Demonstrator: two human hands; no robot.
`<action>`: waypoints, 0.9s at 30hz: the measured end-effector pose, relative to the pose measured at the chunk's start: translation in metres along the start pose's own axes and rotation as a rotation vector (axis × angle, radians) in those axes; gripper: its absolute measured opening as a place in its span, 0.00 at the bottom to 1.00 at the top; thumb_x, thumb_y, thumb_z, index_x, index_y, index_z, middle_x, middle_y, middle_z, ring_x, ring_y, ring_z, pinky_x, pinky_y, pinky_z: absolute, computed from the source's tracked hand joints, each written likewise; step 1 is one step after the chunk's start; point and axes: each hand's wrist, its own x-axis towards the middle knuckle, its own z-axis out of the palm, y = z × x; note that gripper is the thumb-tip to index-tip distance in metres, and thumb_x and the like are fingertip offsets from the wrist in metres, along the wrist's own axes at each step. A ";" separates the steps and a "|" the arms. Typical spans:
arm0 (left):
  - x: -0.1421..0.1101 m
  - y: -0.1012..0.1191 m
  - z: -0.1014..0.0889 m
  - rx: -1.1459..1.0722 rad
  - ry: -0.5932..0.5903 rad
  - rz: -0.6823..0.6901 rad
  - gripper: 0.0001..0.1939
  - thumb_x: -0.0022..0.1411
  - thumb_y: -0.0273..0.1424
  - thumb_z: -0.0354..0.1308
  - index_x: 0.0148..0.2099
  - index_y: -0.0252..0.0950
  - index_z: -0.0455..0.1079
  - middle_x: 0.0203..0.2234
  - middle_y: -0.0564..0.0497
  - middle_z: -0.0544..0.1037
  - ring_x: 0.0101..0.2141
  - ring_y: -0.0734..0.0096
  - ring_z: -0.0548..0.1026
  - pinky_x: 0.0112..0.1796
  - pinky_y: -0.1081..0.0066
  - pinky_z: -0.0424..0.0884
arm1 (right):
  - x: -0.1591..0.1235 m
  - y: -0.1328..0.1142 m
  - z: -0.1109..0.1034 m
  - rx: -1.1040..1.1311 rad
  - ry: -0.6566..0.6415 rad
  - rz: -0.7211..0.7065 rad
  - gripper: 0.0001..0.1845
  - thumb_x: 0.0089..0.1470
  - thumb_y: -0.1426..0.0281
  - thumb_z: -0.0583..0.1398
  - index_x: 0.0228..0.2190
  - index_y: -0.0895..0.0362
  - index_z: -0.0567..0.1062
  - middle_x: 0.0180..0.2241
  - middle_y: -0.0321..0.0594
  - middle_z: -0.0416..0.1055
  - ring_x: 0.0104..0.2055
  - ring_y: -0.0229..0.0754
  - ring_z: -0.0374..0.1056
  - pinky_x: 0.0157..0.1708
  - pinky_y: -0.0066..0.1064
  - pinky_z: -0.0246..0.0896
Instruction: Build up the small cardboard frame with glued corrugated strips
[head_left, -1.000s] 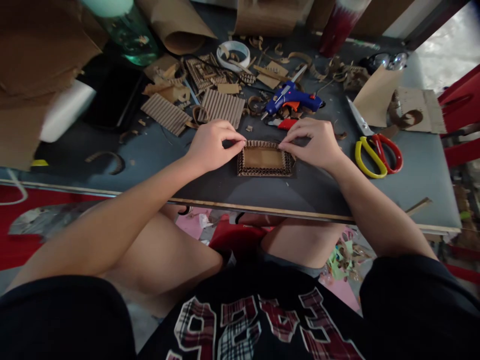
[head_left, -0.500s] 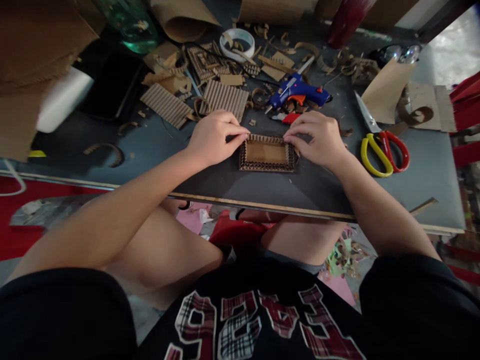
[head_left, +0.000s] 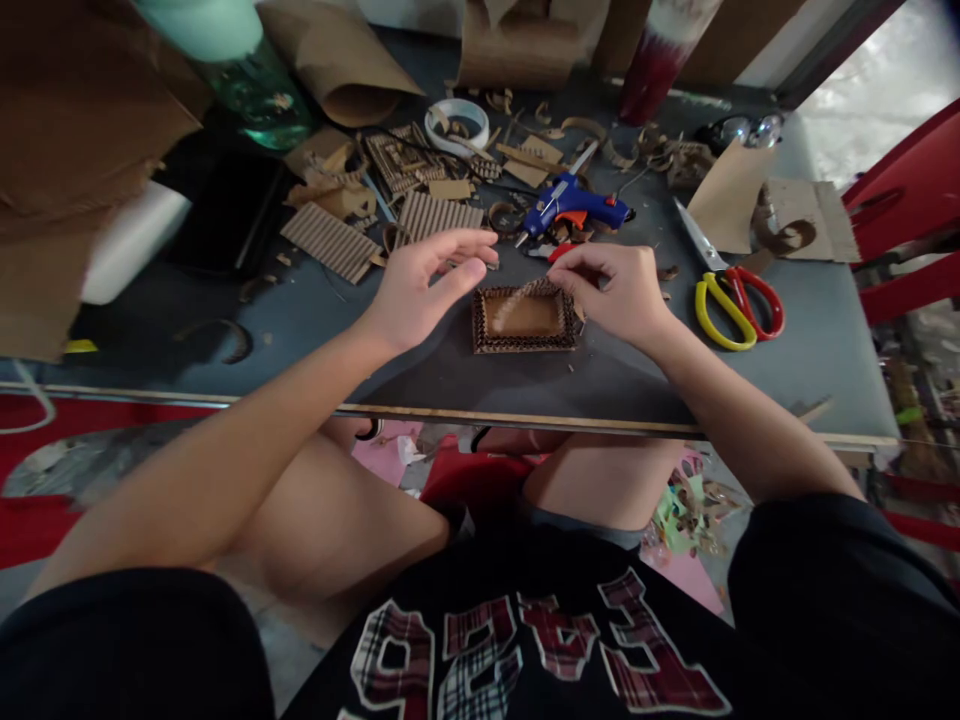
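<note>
From here I see the right hand [head_left: 619,292] pinching a corrugated strip [head_left: 525,296] at the far edge of the cardboard tray [head_left: 523,322], which sits mid-surface [head_left: 810,340]. Left hand [head_left: 420,285] hovers spread open just beside it; glue gun [head_left: 574,205] lies behind

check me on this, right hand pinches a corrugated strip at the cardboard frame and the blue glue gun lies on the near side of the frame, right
Not quite. The right hand does pinch a corrugated strip at the cardboard frame, but the blue glue gun lies on the far side of the frame, beyond the hands, as the head view shows.
</note>
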 end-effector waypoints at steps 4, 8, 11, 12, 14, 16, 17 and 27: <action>-0.009 0.011 0.000 -0.124 -0.081 0.012 0.27 0.66 0.50 0.57 0.58 0.38 0.73 0.49 0.43 0.81 0.50 0.60 0.79 0.52 0.63 0.74 | 0.003 -0.020 0.000 0.026 -0.052 0.016 0.11 0.58 0.64 0.62 0.30 0.57 0.80 0.27 0.38 0.77 0.28 0.37 0.67 0.33 0.31 0.62; -0.011 0.011 0.004 -0.256 -0.074 -0.012 0.33 0.55 0.50 0.69 0.58 0.38 0.71 0.52 0.43 0.79 0.48 0.61 0.79 0.48 0.64 0.76 | 0.005 -0.031 -0.001 0.188 -0.029 0.150 0.16 0.57 0.57 0.63 0.30 0.57 0.80 0.23 0.36 0.74 0.23 0.36 0.67 0.27 0.30 0.60; -0.011 0.008 0.011 -0.329 0.024 -0.036 0.27 0.56 0.51 0.67 0.51 0.39 0.75 0.52 0.44 0.79 0.48 0.62 0.79 0.48 0.64 0.76 | 0.000 -0.040 0.001 0.322 -0.084 0.260 0.18 0.54 0.54 0.64 0.28 0.57 0.79 0.20 0.34 0.72 0.19 0.34 0.64 0.23 0.28 0.58; -0.012 0.008 0.014 -0.353 0.047 -0.053 0.24 0.58 0.51 0.66 0.49 0.39 0.76 0.51 0.45 0.80 0.49 0.63 0.79 0.49 0.63 0.76 | -0.005 -0.044 0.002 0.357 -0.112 0.289 0.18 0.54 0.54 0.64 0.28 0.57 0.79 0.20 0.34 0.72 0.19 0.34 0.64 0.22 0.28 0.58; -0.014 0.009 0.019 -0.422 0.058 -0.091 0.21 0.61 0.50 0.63 0.45 0.38 0.77 0.48 0.45 0.81 0.48 0.63 0.78 0.48 0.63 0.75 | -0.016 -0.054 0.003 0.391 -0.160 0.318 0.17 0.54 0.55 0.64 0.28 0.57 0.80 0.22 0.35 0.74 0.20 0.34 0.66 0.22 0.27 0.58; -0.017 0.013 0.021 -0.506 0.030 -0.138 0.18 0.62 0.48 0.63 0.43 0.37 0.76 0.42 0.45 0.82 0.44 0.64 0.79 0.45 0.65 0.76 | -0.029 -0.059 0.001 0.310 -0.169 0.295 0.15 0.54 0.57 0.64 0.28 0.56 0.80 0.23 0.35 0.75 0.21 0.35 0.67 0.24 0.28 0.59; -0.018 0.015 0.022 -0.548 0.009 -0.165 0.17 0.62 0.46 0.62 0.41 0.37 0.75 0.38 0.46 0.81 0.41 0.66 0.79 0.43 0.66 0.75 | -0.034 -0.059 -0.003 0.207 -0.139 0.261 0.13 0.54 0.59 0.64 0.28 0.55 0.80 0.23 0.35 0.75 0.22 0.36 0.67 0.25 0.29 0.60; -0.018 0.022 0.017 -0.539 -0.124 -0.226 0.14 0.69 0.43 0.53 0.36 0.38 0.67 0.19 0.58 0.57 0.21 0.76 0.59 0.23 0.73 0.63 | -0.062 0.061 -0.103 -0.696 0.019 0.854 0.15 0.40 0.74 0.71 0.31 0.55 0.73 0.36 0.55 0.73 0.37 0.52 0.65 0.38 0.44 0.53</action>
